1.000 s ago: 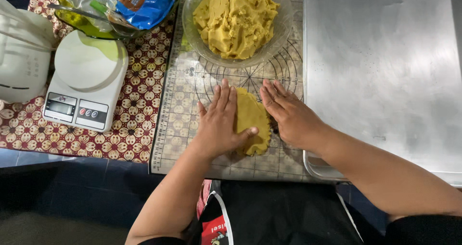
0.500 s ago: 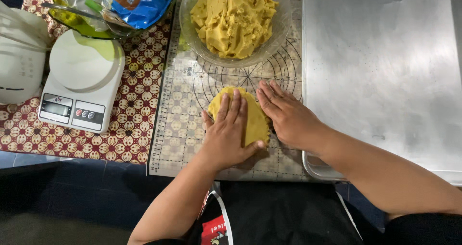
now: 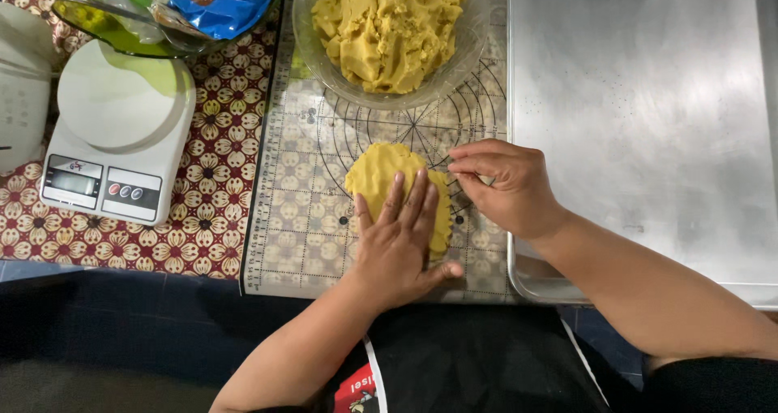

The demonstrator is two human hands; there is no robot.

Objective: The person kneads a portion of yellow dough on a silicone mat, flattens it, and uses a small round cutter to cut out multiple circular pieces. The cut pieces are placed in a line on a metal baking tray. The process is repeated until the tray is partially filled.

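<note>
White appliance [image 3: 20, 97]: at the far left edge, left of the scale; only partly in view.
Kitchen scale [image 3: 113, 137]: white, round platform, display and buttons on its near side; stands on the patterned cloth, well left of the baking mat.
Patterned cloth [image 3: 219, 154]: red and cream floral print, lies on the desk under the scale and touches the left edge of the baking mat.
Plastic bags [image 3: 194, 0]: blue and clear packs behind the scale, at the far left corner of the baking mat.
Baking mat [image 3: 300, 210]: gridded, with concentric circles; carries the bowl and the dough piece.
Glass bowl [image 3: 389, 36]: clear, heaped with yellow dough, on the far part of the baking mat.
Dough piece [image 3: 385, 174]: flattened yellow disc with ragged edge, at the middle of the baking mat, near side of the bowl.
Left hand [image 3: 401, 247]: grip apart, palm down, fingers spread flat on the near half of the dough piece.
Right hand [image 3: 506, 186]: fingers curled together, fingertips at the right edge of the dough piece; whether they pinch dough cannot be told.
Metal tray [image 3: 640, 129]: bare baking sheet, just right of the baking mat; the right forearm crosses its near left corner.
</note>
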